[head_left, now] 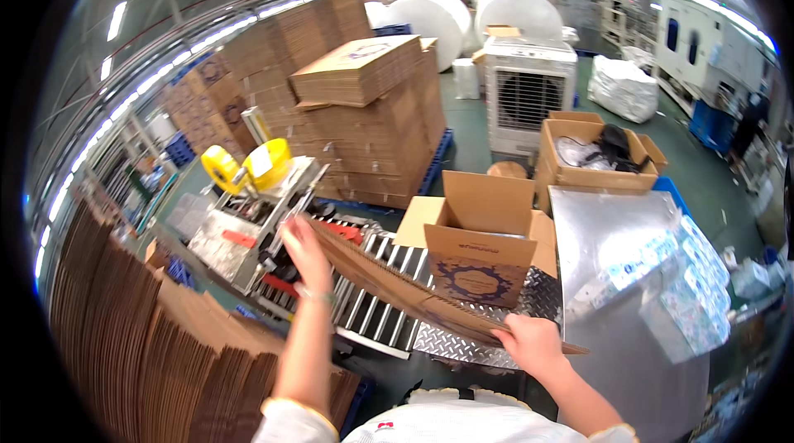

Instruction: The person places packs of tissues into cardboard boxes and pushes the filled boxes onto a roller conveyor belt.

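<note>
While you hold the flat, folded brown corrugated carton blank point(397, 282) between both hands, its long axis runs on a slant from upper left to lower right, above the roller conveyor with metal rods point(364, 294). Your left hand point(304, 251) takes the far upper end, with the fingers point(291, 232) curled around the edge; your right hand point(533, 344) takes the near lower end, closed on the edge just beside the diamond-plate metal surface point(463, 350). So the blank lies between your two hands, and the right hand is the one nearer to your body. Just behind the blank stands an open brown cardboard box with a round blue emblem on its front side point(480, 257), with its flaps up. Left of your left hand is the grey metal tape-sealing machine point(248, 236), which carries two yellow tape rolls point(248, 166) on top and red parts near the rollers. At your lower left a dense row of flat brown carton blanks point(149, 344) stands on edge. At your right, on the smooth steel table point(612, 228), lie soft packs wrapped in clear film with a blue and white pattern point(670, 277). Farther away you see a tall stack of flat brown cartons on a blue pallet point(372, 120), a white air cooler with a grille point(528, 95), and another open brown box holding dark and clear things point(597, 153).
</note>
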Tool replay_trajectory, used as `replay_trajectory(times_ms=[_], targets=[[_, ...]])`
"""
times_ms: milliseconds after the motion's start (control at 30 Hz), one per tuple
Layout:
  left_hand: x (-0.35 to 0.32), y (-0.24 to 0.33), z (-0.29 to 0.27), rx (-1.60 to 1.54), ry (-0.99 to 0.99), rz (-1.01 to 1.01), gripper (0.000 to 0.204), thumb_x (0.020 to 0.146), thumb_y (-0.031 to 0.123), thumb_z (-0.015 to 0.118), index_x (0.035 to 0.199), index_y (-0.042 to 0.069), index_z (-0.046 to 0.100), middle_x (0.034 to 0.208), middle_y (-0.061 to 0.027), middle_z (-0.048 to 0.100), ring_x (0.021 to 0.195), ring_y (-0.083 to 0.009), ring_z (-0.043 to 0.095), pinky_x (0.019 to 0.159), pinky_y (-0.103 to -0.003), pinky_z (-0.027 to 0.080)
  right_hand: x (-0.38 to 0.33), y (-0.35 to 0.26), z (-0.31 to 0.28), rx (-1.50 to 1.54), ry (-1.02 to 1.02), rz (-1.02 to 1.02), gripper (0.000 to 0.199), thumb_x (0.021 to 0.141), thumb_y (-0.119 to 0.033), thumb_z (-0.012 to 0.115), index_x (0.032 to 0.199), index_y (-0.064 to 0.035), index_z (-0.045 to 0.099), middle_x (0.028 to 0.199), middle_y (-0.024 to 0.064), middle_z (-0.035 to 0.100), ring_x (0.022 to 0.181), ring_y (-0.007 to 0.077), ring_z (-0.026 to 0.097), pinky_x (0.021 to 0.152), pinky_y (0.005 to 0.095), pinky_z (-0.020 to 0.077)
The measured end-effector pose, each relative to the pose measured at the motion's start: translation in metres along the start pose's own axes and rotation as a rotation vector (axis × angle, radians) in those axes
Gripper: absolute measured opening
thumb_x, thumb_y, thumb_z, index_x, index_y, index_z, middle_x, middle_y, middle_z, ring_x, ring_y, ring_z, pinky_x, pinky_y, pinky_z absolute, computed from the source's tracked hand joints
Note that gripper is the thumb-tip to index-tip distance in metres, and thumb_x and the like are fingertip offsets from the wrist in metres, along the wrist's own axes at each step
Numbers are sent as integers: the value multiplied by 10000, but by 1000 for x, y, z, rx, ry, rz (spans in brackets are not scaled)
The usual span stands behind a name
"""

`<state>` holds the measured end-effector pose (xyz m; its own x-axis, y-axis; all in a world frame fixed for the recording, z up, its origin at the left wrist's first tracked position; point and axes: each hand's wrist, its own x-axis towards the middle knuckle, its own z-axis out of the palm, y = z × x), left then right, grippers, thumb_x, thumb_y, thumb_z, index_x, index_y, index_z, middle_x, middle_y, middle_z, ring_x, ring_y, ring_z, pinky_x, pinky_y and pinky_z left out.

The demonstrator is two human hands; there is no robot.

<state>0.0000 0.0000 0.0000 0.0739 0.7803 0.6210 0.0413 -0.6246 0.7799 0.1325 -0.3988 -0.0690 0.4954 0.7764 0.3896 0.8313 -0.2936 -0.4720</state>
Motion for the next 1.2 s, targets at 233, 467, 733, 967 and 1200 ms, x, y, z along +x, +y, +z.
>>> replay_trajectory(times_ms=[233, 467, 733, 967, 1200], targets=[[-163, -91, 23, -246, -351, -506, 1193, 867, 337, 806, 1605, -24, -59, 1684, -236, 1, 1559, -310, 49, 1255, -406, 43, 21, 30, 36, 355, -850, 353, 619, 1058, -601, 304, 1467, -202, 541, 1344, 209, 632, 1269, 383, 576, 1080, 463, 447], [-179, -67, -51, -532, -546, -715, 1221, 727, -143, 573, 1620, 202, -184, 1548, -113, 295, 1254, -238, 464, 1096, -356, 393, 12, 30, 0, -110, -721, 247, 341, 982, -373, 582, 1065, -50, 653, 866, 231, 707, 835, 436, 688, 778, 529, 541], [-173, -2, 13, -161, -1762, -109, 1026, 835, 210, 670, 1616, -2, 39, 1681, -272, 41, 1568, -385, -8, 1253, -438, 73, -10, 106, -35, 107, -461, 802, 857, 950, -398, 611, 1452, 188, 239, 1367, 390, 513, 1225, 452, 596, 1015, 496, 500], [-277, -16, 63, 558, -1686, 643, 845, 903, 731, 509, 1514, 149, 469, 1630, -159, 325, 1531, -380, 222, 1134, -738, 98, 9, 117, 9, -108, -917, -197, 725, 880, -373, 705, 1480, -49, 459, 1303, 190, 636, 1271, 332, 527, 1086, 520, 390], [-270, 70, -3, 73, -2029, 119, 561, 994, 546, 522, 1250, 73, 680, 1283, -198, 638, 1241, -378, 576, 1071, -441, 437, 2, 141, 1, -59, -499, -218, 529, 961, -403, 598, 1398, -114, 530, 1316, 191, 636, 1215, 308, 625, 1028, 436, 480]])
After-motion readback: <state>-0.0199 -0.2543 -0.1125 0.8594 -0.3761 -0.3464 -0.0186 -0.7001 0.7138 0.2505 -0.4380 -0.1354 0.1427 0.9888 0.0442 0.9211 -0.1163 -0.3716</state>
